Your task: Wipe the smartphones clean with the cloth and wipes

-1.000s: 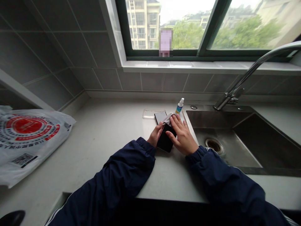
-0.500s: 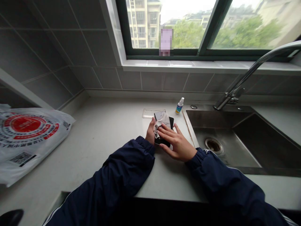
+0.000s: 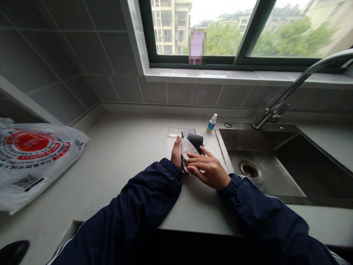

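My left hand (image 3: 176,151) is closed round the left side of a black-screened smartphone (image 3: 196,140) above the counter. A pale, crumpled cloth (image 3: 188,149) covers the phone's left and lower part. My right hand (image 3: 208,167) lies over the cloth, its fingers pressing it against the screen. Just behind the phone, a flat dark-edged thing (image 3: 188,132) is partly hidden; I cannot make out what it is. A clear phone case (image 3: 174,131) rests on the counter beyond my left hand. Past my right hand stands a small white-capped spray bottle (image 3: 211,124) with a blue and yellow label.
To the right is a steel sink (image 3: 264,184) with a curved chrome faucet (image 3: 289,90). A white plastic bag (image 3: 35,154) with red print sits on the counter (image 3: 121,147) at the left. A window ledge (image 3: 237,76) runs along the back.
My right hand has drawn the cloth down and left over the phone, baring the top of its dark screen. My left hand keeps its hold.
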`<state>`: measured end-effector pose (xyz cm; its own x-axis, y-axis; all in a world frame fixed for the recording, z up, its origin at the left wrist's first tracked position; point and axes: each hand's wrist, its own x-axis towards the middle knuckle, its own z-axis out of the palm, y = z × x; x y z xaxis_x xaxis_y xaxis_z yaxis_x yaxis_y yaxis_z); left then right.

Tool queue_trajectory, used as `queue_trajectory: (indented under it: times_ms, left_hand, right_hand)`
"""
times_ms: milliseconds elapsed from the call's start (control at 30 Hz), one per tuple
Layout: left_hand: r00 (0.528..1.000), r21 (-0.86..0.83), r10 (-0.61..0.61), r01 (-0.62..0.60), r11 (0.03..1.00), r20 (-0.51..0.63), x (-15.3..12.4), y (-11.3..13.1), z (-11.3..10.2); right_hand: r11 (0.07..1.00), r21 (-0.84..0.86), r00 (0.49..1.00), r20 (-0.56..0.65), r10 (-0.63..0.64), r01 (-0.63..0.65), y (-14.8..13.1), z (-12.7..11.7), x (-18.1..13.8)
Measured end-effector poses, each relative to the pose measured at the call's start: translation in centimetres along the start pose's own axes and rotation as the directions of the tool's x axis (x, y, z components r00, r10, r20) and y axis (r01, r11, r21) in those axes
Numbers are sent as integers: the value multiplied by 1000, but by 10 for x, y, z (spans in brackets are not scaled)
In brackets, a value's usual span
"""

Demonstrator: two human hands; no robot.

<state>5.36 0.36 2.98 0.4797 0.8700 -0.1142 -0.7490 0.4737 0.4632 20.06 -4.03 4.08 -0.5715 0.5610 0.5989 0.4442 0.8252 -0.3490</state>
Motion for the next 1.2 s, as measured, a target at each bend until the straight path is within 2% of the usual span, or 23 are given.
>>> queue_trajectory:
  times_ms: [167,267,567,667,767,900,967,1067,1200]
  left_hand:
    - [1000,-35,-15,15,999,-9,-1,0,9]
    - [1000,-50,-3,2,999,-20,-3,1,14]
    - [995,-56,23,-29,998,-95,4,-6,2]
    - [996,-46,22,-25,999,-83,5,-6,1]
    - [998,-14,29,-29,999,-55,3,-6,2]
    - [995,39,96,-97,995,32,2,-8,2]
    - [991,48,122,-124,991,57,2,-10,1]
    - [993,37,116,-117,992,29,2,-10,0]
    - [992,34,103,-101,994,-66,2,-6,0]
  right_hand:
    - [999,-35,993,-112,33,-37,3,3,1]
    - [997,-50,992,-114,55,-61,6,5,0]
    - [970,-204,977,133,164,-135,4,6,-1]
    - [966,-221,971,162,174,-136,4,6,-1]
    - [948,-254,963,137,230,-190,8,6,-1]
    - [893,-298,930,45,366,-337,19,6,-2]
    - [876,-308,918,19,396,-372,23,5,-3]
    - [895,-313,935,57,351,-317,23,4,-3]
    - [959,-255,970,175,170,-122,14,3,-2]
